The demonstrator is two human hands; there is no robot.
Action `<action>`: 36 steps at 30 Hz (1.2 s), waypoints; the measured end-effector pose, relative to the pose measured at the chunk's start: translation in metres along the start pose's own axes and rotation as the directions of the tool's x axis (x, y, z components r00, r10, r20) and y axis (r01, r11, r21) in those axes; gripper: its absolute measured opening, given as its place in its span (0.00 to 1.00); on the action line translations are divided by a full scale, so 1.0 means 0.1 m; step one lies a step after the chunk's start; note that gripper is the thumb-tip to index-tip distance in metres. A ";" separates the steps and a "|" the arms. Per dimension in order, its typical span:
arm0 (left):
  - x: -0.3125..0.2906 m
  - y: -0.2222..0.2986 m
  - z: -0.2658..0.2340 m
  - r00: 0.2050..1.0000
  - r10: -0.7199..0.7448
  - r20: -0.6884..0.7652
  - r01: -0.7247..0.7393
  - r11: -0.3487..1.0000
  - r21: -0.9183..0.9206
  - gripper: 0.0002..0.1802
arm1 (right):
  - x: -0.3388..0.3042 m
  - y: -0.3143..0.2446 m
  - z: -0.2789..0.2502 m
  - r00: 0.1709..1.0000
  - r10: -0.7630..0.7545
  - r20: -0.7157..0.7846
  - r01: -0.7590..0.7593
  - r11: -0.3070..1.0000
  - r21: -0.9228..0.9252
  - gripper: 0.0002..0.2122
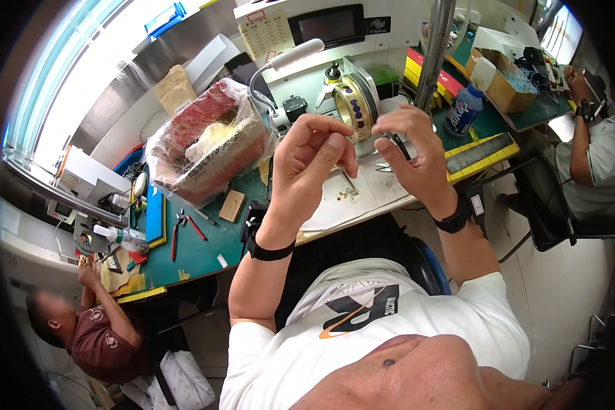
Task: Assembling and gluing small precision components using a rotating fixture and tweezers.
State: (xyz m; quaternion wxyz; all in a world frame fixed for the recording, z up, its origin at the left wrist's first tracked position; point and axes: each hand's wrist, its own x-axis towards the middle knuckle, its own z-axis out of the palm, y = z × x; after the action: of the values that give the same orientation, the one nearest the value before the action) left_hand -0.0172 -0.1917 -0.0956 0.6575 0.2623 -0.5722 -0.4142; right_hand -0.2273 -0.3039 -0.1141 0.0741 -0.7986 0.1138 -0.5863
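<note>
My left hand (306, 171) is raised over the front edge of the bench, its fingers curled in and its thumb close to the index finger. Whatever it pinches, if anything, is too small to make out. Level with it, my right hand (417, 154) has its thumb and fingers apart, the fingertips slightly blurred. A black-handled tool (399, 145) shows in the gap of the right hand, seemingly behind it; its contact with the hand is unclear. Just beyond both hands, a gold-coloured ring wheel (352, 109) is mounted on a white machine (280, 78). Small gold-coloured bits (349, 193) lie on white paper (321, 215) below.
Left of my hands stands a red box lined with clear plastic (208, 147). Red-handled pliers (175, 236) and a wooden block (232, 205) lie on the green bench. A blue bottle (465, 109) stands at right. Co-workers sit at left (106, 335) and right (588, 157).
</note>
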 end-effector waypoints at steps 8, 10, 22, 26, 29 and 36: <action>0.24 -0.10 -0.13 0.940 0.310 -0.144 -0.085 0.620 0.780 0.11 | -0.01 0.62 0.14 0.722 0.679 0.137 -0.673 0.641 0.370 0.09; 0.31 -0.16 -0.15 0.912 0.409 -0.035 -0.101 0.307 0.946 0.10 | 0.07 0.82 0.18 0.579 0.749 0.322 -0.794 0.431 0.428 0.11; 0.59 -0.63 -0.14 0.911 0.399 0.104 -0.134 0.048 0.990 0.07 | 0.43 1.11 0.31 0.452 0.517 0.727 -0.864 0.455 0.213 0.09; 0.59 -0.64 -0.12 0.895 0.437 0.088 -0.128 0.062 0.990 0.05 | 0.37 1.14 0.32 0.482 0.490 0.726 -0.857 0.437 0.274 0.10; 0.52 -0.55 -0.16 0.879 0.476 0.025 -0.114 0.160 0.981 0.05 | 0.26 1.17 0.29 0.560 0.535 0.632 -0.803 0.540 0.254 0.10; 0.22 -0.17 -0.57 0.961 0.226 -0.162 -0.200 0.967 0.160 0.05 | -0.02 0.68 0.17 0.991 0.134 -0.003 -0.132 0.969 -0.207 0.10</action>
State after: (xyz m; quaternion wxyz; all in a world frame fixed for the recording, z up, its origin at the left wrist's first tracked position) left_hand 0.0341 -0.2261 -0.1100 0.7266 0.2811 -0.5639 -0.2740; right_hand -0.2176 -0.3691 -0.1381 0.0305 -0.7959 0.2270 -0.5605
